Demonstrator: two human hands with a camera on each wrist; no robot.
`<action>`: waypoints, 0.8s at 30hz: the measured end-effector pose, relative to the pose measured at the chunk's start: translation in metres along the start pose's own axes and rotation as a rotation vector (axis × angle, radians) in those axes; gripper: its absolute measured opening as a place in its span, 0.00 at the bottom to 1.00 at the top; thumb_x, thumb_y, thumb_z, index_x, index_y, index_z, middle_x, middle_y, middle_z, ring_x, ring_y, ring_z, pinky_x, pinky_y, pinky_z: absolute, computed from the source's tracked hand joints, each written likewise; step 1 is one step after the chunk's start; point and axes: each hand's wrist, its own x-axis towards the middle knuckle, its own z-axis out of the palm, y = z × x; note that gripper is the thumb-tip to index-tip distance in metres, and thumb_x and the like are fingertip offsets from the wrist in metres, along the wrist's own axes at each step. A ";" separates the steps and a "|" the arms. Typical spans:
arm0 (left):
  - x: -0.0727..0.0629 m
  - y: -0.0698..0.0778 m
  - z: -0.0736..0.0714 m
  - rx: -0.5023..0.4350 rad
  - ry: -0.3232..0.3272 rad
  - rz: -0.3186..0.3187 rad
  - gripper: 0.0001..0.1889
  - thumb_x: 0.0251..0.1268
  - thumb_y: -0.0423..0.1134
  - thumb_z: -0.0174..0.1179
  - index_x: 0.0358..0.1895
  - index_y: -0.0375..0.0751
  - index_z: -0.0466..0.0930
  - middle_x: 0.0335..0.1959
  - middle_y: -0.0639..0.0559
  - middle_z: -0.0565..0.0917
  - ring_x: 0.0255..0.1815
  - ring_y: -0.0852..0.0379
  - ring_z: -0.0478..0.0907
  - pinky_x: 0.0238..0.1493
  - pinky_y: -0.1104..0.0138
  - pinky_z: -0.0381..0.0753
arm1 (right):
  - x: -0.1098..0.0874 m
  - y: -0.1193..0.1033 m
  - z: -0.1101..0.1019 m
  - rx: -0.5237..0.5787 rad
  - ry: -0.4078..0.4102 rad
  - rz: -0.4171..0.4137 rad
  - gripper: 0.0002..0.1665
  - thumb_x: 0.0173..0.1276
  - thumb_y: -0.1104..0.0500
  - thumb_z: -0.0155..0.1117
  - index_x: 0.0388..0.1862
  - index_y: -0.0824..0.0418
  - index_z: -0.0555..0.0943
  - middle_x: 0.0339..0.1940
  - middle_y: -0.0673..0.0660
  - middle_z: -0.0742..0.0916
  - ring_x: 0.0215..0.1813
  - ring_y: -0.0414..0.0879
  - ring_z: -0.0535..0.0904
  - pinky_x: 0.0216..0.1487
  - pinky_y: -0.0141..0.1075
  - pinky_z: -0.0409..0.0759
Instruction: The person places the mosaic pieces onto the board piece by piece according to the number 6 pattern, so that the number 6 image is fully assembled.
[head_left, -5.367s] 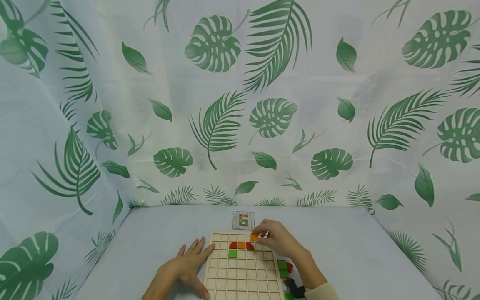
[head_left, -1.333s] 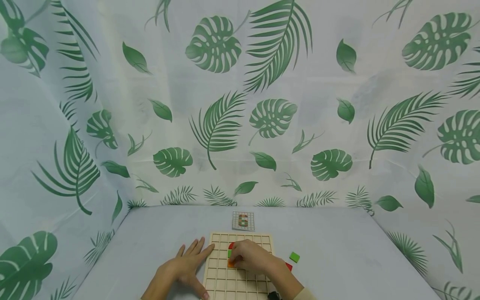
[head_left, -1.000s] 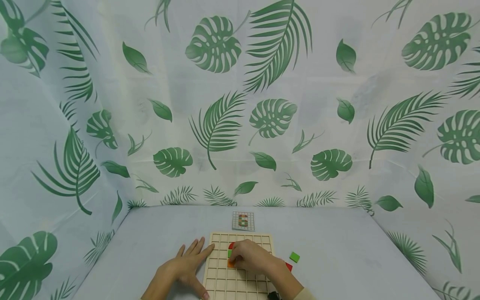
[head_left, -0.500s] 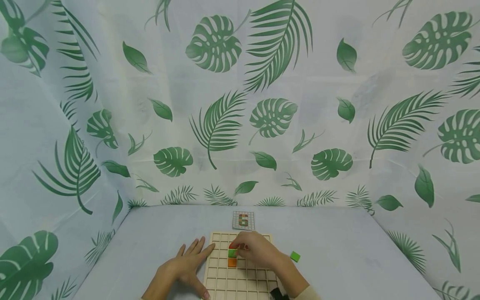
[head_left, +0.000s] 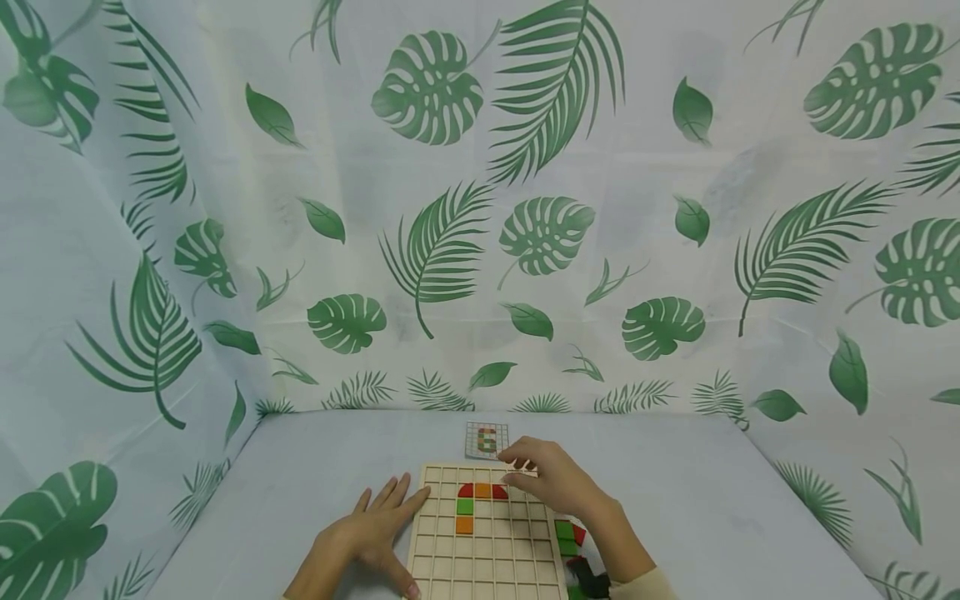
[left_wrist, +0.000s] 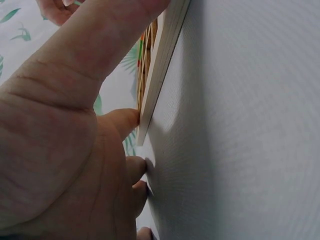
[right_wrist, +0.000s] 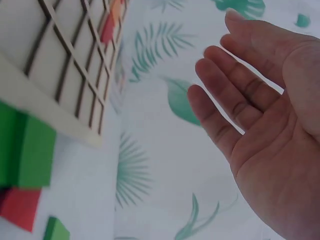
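A pale wooden grid board (head_left: 487, 575) lies on the table. In its upper rows, an orange tile (head_left: 483, 490) sits between two red curved tiles (head_left: 499, 492). Below the left red one come a green tile (head_left: 465, 506) and another orange tile (head_left: 464, 525). My left hand (head_left: 369, 533) is spread at the board's left side, thumb and index finger touching its edge (left_wrist: 162, 65). Above the board's upper right corner hovers my right hand (head_left: 553, 477). The right wrist view shows that right hand (right_wrist: 270, 115) with loosely extended fingers and nothing held.
Beyond the board lies a small printed grid card (head_left: 487, 440) with a coloured figure like a 6. Loose green tiles (head_left: 566, 533) and a red tile (head_left: 579, 534) lie by the board's right edge. A leaf-patterned cloth (head_left: 465, 375) walls the table.
Earlier my right hand pinched an orange tile, then set it in the cell below the green tile. It has since let go and moved up and right. The left hand stays put.
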 end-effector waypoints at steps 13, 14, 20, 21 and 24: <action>0.000 -0.001 0.000 -0.009 -0.002 0.020 0.73 0.28 0.69 0.84 0.85 0.55 0.52 0.87 0.38 0.45 0.87 0.34 0.40 0.81 0.31 0.38 | -0.016 0.017 -0.025 -0.021 0.106 -0.006 0.15 0.74 0.55 0.70 0.57 0.55 0.86 0.49 0.48 0.90 0.47 0.42 0.85 0.49 0.39 0.86; 0.000 -0.001 0.000 -0.010 -0.003 0.021 0.73 0.28 0.69 0.84 0.85 0.55 0.52 0.87 0.38 0.45 0.87 0.34 0.40 0.81 0.31 0.38 | -0.017 0.018 -0.027 -0.025 0.112 0.005 0.15 0.73 0.55 0.70 0.56 0.54 0.86 0.49 0.48 0.90 0.46 0.41 0.85 0.48 0.39 0.86; 0.000 -0.001 0.000 -0.013 -0.006 0.024 0.73 0.28 0.69 0.84 0.85 0.55 0.52 0.87 0.37 0.45 0.87 0.34 0.40 0.80 0.30 0.37 | -0.024 0.025 -0.036 -0.012 0.074 0.132 0.16 0.71 0.53 0.73 0.56 0.51 0.87 0.47 0.44 0.89 0.45 0.36 0.83 0.50 0.37 0.85; 0.000 -0.002 0.000 -0.013 -0.006 0.024 0.73 0.29 0.69 0.84 0.85 0.55 0.52 0.87 0.37 0.45 0.87 0.34 0.40 0.80 0.30 0.37 | -0.025 0.026 -0.037 -0.007 0.064 0.150 0.17 0.70 0.54 0.73 0.56 0.51 0.87 0.47 0.44 0.89 0.45 0.36 0.83 0.50 0.37 0.85; 0.000 -0.002 0.000 -0.013 -0.007 0.024 0.73 0.29 0.68 0.84 0.85 0.55 0.52 0.87 0.37 0.45 0.87 0.34 0.40 0.80 0.30 0.37 | -0.027 0.029 -0.040 0.004 0.045 0.179 0.18 0.67 0.56 0.76 0.56 0.52 0.87 0.47 0.46 0.89 0.46 0.40 0.84 0.49 0.38 0.84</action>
